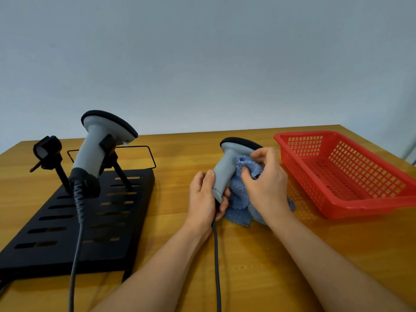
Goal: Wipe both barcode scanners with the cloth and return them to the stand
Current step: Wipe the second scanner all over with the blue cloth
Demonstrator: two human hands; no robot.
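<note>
My left hand point(206, 197) grips the lower handle of a grey barcode scanner point(226, 164) held upright over the wooden table. My right hand point(265, 179) holds a bunched blue cloth point(242, 197) against the right side of that scanner's handle. The scanner's dark cable point(216, 266) runs down toward me. A second grey scanner point(96, 145) sits in the right clamp of the black stand point(67, 228) at the left. The stand's left clamp point(47, 149) holds nothing.
A red plastic basket point(351, 174) stands at the right, close to my right hand. The second scanner's cable point(75, 255) trails over the stand's slotted base toward the near edge. The wooden table point(180, 176) ends at a pale wall behind.
</note>
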